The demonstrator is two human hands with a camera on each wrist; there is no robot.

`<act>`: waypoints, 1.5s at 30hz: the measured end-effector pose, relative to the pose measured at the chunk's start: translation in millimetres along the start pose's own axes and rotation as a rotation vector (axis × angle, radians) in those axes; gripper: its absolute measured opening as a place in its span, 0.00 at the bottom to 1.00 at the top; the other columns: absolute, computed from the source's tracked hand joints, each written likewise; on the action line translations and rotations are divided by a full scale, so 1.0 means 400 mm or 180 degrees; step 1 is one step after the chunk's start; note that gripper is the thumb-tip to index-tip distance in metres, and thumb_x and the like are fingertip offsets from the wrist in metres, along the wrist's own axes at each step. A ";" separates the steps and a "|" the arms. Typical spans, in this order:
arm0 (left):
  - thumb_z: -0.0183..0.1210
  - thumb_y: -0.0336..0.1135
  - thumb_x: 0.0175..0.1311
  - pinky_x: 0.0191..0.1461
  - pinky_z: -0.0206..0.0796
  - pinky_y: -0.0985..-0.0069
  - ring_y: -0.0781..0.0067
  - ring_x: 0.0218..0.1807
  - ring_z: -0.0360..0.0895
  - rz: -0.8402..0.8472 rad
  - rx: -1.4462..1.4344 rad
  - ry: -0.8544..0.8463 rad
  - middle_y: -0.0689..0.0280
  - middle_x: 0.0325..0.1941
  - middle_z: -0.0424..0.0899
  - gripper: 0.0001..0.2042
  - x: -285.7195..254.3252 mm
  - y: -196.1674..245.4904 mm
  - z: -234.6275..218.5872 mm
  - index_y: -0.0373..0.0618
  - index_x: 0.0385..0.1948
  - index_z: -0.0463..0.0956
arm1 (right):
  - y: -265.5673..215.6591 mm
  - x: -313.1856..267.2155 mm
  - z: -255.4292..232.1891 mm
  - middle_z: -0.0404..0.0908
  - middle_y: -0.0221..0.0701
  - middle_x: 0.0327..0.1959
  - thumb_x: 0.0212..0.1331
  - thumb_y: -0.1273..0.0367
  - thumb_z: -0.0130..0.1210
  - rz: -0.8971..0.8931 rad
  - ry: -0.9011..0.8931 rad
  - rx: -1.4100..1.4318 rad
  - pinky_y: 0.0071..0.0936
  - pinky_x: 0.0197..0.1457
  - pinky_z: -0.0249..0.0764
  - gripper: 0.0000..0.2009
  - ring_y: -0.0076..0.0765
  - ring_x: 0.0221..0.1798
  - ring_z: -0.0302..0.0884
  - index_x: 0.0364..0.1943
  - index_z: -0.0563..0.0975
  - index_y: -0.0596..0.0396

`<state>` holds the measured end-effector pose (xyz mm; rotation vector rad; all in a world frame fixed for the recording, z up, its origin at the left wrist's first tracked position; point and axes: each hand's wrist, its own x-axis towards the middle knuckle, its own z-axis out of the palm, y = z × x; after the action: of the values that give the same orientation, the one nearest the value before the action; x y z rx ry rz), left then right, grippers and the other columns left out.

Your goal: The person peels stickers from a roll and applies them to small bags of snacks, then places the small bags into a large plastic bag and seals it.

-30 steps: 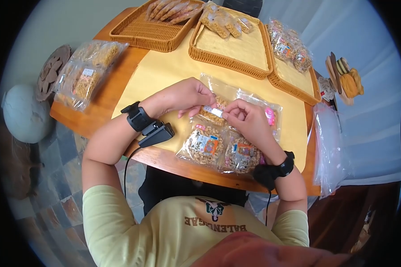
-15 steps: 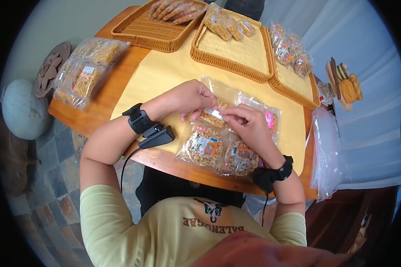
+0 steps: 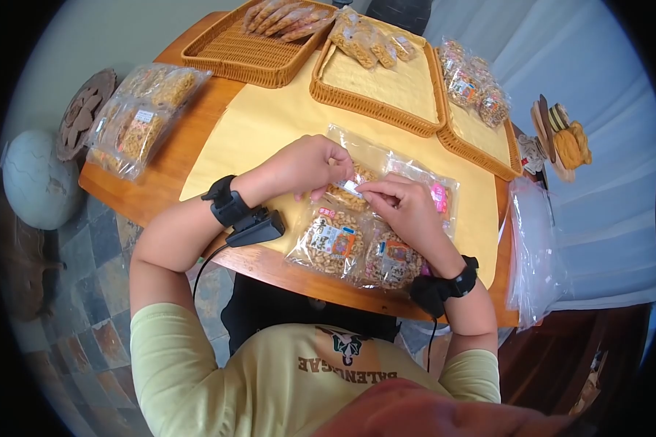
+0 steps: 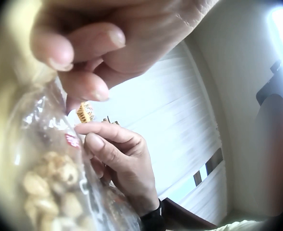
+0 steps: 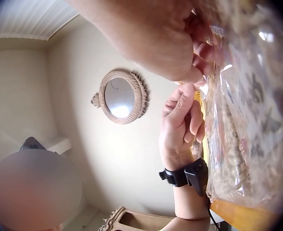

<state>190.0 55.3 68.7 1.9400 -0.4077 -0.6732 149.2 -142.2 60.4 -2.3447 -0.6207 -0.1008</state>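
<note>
On the table in front of me lies a large clear plastic bag (image 3: 357,140) with several packs of puffed-grain snack inside; the near ones are a pale-brown pack (image 3: 329,240) and a darker pack (image 3: 392,256). Over the bag's upper pack, a small white label (image 3: 350,186) shows between my hands. My left hand (image 3: 304,169) pinches at its left end, fingers curled. With thumb and forefinger, my right hand (image 3: 407,207) pinches the label's right end. In the left wrist view, both hands' fingertips meet close beside the clear plastic.
A filled bag (image 3: 142,120) lies at the table's left. Along the back stand wicker trays: a left one (image 3: 229,58) with long packs, a middle one (image 3: 375,102) with small packs, and a right one (image 3: 481,149) with snack bags. Clear empty bags (image 3: 536,255) hang over the right edge.
The white label, held up between both hands a second ago, now sits lower against the bag. My right fingers have shifted slightly down and left; both hands stay close together.
</note>
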 end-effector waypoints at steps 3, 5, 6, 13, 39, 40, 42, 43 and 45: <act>0.51 0.34 0.56 0.16 0.63 0.82 0.78 0.12 0.71 0.0153 0.0427 0.0393 0.66 0.12 0.74 0.07 -0.012 0.014 0.004 0.43 0.28 0.76 | -0.001 0.001 -0.001 0.75 0.31 0.21 0.47 0.72 0.57 0.0023 -0.0041 -0.0041 0.25 0.24 0.66 0.05 0.32 0.21 0.71 0.30 0.80 0.51; 0.52 0.33 0.54 0.24 0.66 0.78 0.74 0.15 0.74 0.0652 0.0955 0.0684 0.62 0.15 0.76 0.06 -0.015 0.012 -0.002 0.43 0.27 0.76 | -0.001 0.001 0.000 0.76 0.31 0.23 0.47 0.72 0.56 0.0047 -0.0031 -0.0017 0.25 0.25 0.67 0.06 0.32 0.22 0.72 0.30 0.80 0.51; 0.52 0.33 0.54 0.24 0.66 0.78 0.74 0.15 0.74 0.0662 0.0969 0.0678 0.62 0.15 0.76 0.06 -0.017 0.015 -0.003 0.43 0.27 0.76 | -0.001 0.001 0.000 0.76 0.31 0.23 0.47 0.72 0.56 0.0049 -0.0013 -0.0017 0.25 0.25 0.67 0.06 0.32 0.22 0.72 0.30 0.80 0.51; 0.54 0.34 0.56 0.23 0.62 0.79 0.77 0.15 0.70 0.0716 0.0690 0.0175 0.63 0.16 0.74 0.06 0.000 -0.002 0.010 0.43 0.29 0.76 | 0.035 -0.006 0.018 0.78 0.32 0.27 0.49 0.67 0.54 -0.0176 0.0166 0.0274 0.30 0.31 0.70 0.07 0.39 0.28 0.75 0.30 0.79 0.50; 0.52 0.33 0.60 0.16 0.55 0.90 0.88 0.13 0.65 0.0457 -0.0215 0.0633 0.73 0.11 0.69 0.07 0.032 -0.010 -0.054 0.39 0.27 0.73 | 0.706 -0.091 -0.551 0.79 0.39 0.30 0.42 0.64 0.57 0.1997 0.1885 -0.1799 0.32 0.39 0.72 0.18 0.40 0.35 0.77 0.40 0.76 0.56; 0.51 0.32 0.60 0.16 0.56 0.90 0.88 0.13 0.65 0.0477 -0.0227 0.0649 0.73 0.11 0.69 0.07 0.032 -0.011 -0.056 0.39 0.27 0.73 | 0.702 -0.076 -0.549 0.78 0.40 0.32 0.41 0.62 0.58 0.2033 0.1754 -0.1846 0.33 0.42 0.71 0.19 0.43 0.38 0.76 0.40 0.76 0.55; 0.51 0.32 0.61 0.16 0.56 0.90 0.88 0.13 0.65 0.0478 -0.0231 0.0669 0.73 0.11 0.70 0.07 0.031 -0.008 -0.058 0.39 0.27 0.73 | 0.692 -0.056 -0.539 0.78 0.41 0.32 0.40 0.63 0.57 0.2067 0.1749 -0.2003 0.35 0.43 0.71 0.17 0.46 0.38 0.75 0.36 0.77 0.55; 0.51 0.31 0.61 0.16 0.56 0.90 0.88 0.13 0.65 0.0462 -0.0253 0.0688 0.73 0.12 0.70 0.06 0.030 -0.005 -0.058 0.39 0.27 0.72 | 0.691 -0.048 -0.535 0.78 0.43 0.33 0.40 0.63 0.56 0.2101 0.1751 -0.2178 0.38 0.44 0.70 0.14 0.48 0.39 0.75 0.33 0.77 0.55; 0.51 0.31 0.61 0.16 0.56 0.90 0.88 0.13 0.66 0.0418 -0.0279 0.0707 0.73 0.12 0.70 0.06 0.028 -0.001 -0.061 0.39 0.27 0.72 | 0.708 -0.045 -0.532 0.78 0.43 0.32 0.40 0.63 0.56 0.2025 0.1778 -0.2305 0.38 0.43 0.70 0.13 0.48 0.39 0.75 0.31 0.77 0.55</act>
<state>213.7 66.6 73.5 1.8628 -0.3570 -0.3798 284.3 -469.6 42.4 -2.8748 0.5320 -0.7557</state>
